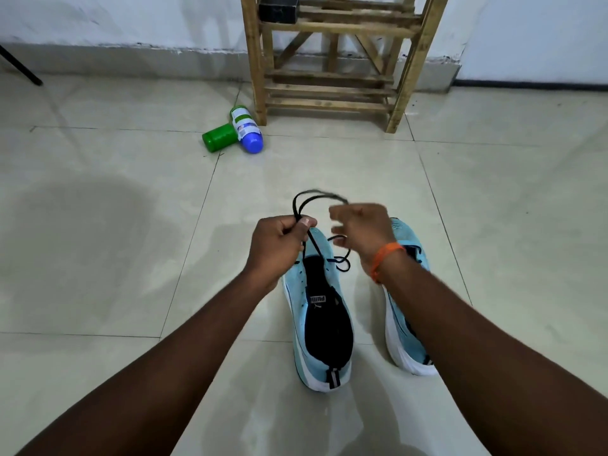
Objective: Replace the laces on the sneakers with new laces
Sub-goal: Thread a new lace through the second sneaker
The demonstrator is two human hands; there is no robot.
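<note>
Pinching black lace [311, 192] in left hand [279, 240] | right hand [360, 230] blurred, grip unclear | sneaker [317, 327] lies heel-near, toe under both hands, left nearer

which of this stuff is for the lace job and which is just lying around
For the job: black lace, middle sneaker, other sneaker, left hand pinching the lace.
Lying about: green bottle, white and blue bottle, wooden rack, black box on it.

Tiled floor [98, 225], sneakers [317, 327], seemingly two bottles [245, 130], rack [329, 77]
</note>
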